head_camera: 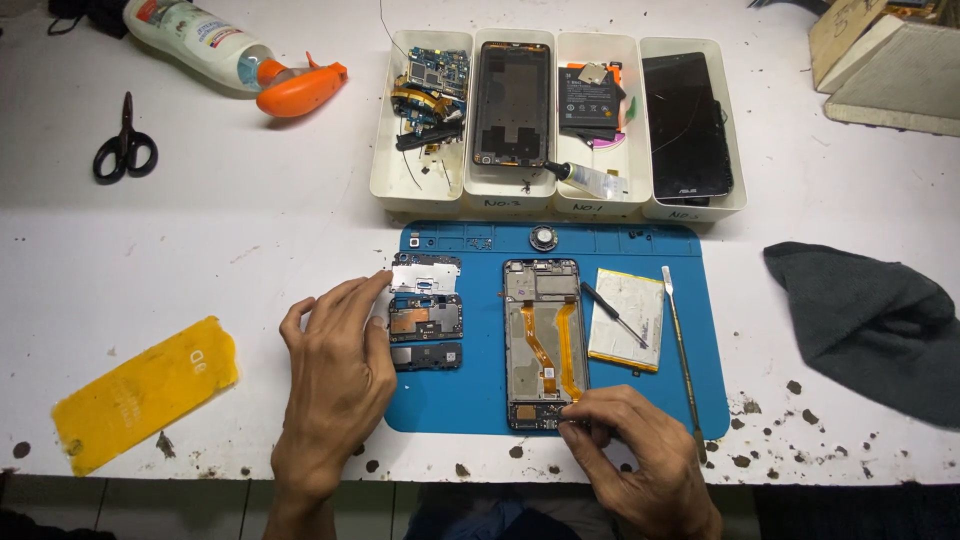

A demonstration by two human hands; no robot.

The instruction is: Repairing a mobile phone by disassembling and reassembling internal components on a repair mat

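A white, scuffed worktable (200, 250) lies under you, with a blue work mat (470, 400) at its near edge.

Your right hand's fingertips (572, 428) are pinched narrow on the bottom end of the opened phone frame (543, 340), which lies flat in the middle of the mat with two orange flex strips running down it. Behind them your right hand (640, 450) is curled, knuckles up, the wrist coming in from the lower right.

Your left hand's fingertips (380, 282) are stretched forward and loosely together, touching the edge of the grey shield plate (426, 273) at the mat's left border. Just below that plate lie two more small boards. Your left hand (335, 370) lies palm down, half on the mat and half on the table, with the forearm running straight back to you; it holds nothing.

Right of the frame lie a flat battery (628, 320) with a small screwdriver (612, 312) across it, and a thin metal pry tool (682, 350). Beyond the mat stand four white trays (560, 195) of phone parts. A yellow phone cover (140, 392) lies at the left, and a dark cloth (870, 320) at the right.
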